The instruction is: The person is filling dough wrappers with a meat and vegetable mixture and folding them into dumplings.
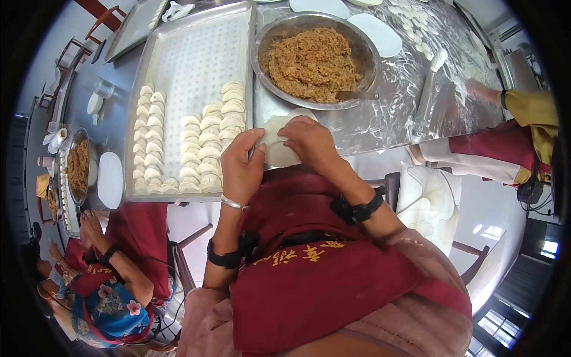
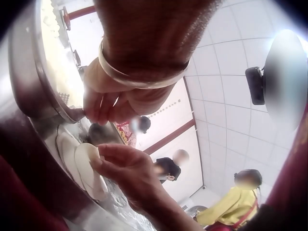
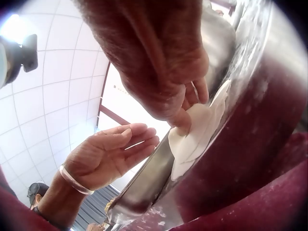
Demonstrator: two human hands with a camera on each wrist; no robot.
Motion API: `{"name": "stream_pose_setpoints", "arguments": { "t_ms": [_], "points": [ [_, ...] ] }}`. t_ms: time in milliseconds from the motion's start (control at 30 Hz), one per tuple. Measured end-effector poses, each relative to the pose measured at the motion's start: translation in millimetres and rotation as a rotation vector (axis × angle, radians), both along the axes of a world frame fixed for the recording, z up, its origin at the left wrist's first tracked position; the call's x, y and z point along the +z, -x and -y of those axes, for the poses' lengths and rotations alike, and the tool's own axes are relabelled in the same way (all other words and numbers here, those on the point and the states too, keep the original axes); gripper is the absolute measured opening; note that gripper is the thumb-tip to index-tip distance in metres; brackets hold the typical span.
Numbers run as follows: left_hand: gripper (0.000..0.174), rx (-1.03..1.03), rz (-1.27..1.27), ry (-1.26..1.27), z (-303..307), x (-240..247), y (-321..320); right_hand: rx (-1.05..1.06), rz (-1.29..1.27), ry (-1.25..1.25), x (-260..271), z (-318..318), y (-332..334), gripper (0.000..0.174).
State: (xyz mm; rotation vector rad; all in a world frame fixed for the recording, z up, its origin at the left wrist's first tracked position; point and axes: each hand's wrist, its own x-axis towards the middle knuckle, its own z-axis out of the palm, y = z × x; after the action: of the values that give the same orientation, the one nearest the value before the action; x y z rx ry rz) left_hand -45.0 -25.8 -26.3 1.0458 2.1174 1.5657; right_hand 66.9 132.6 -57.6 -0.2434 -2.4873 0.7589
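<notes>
A small stack of thin round dough wrappers (image 1: 281,156) lies at the table's front edge, right of a metal tray (image 1: 199,53). With thumb and fingertips my right hand (image 1: 312,143) pinches the edge of a wrapper (image 3: 195,127) on that stack. My left hand (image 1: 242,169) is beside the tray's near right corner. In the right wrist view its fingers extend loosely, palm bare, and hold nothing. Rows of folded dumplings (image 1: 209,146) fill the tray's near part. Beyond the wrappers stands a steel bowl (image 1: 257,62) of brown minced filling (image 1: 312,62), with a flat utensil (image 1: 355,95) in it.
White plates (image 1: 376,35) stand behind the bowl. To the right, a long tool with a floured handle (image 1: 438,60) lies on the floured metal table (image 1: 392,113). Another person (image 1: 113,279) sits at the left; someone in yellow sleeves (image 1: 529,113) is at the right.
</notes>
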Motion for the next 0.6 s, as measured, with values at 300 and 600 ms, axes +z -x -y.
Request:
{"name": "stream_pose_setpoints", "arguments": {
  "t_ms": [300, 600],
  "points": [
    [0.027, 0.012, 0.054, -0.068, -5.0, -4.6, -5.1, -0.058, 0.065, 0.048, 10.1, 0.3, -9.9, 0.018],
    [0.039, -0.39, 0.55, 0.061, -25.7, 3.9, -9.2, 0.003, -0.04, 0.403, 55.8, -0.9, -34.6, 0.025]
  ]
}}
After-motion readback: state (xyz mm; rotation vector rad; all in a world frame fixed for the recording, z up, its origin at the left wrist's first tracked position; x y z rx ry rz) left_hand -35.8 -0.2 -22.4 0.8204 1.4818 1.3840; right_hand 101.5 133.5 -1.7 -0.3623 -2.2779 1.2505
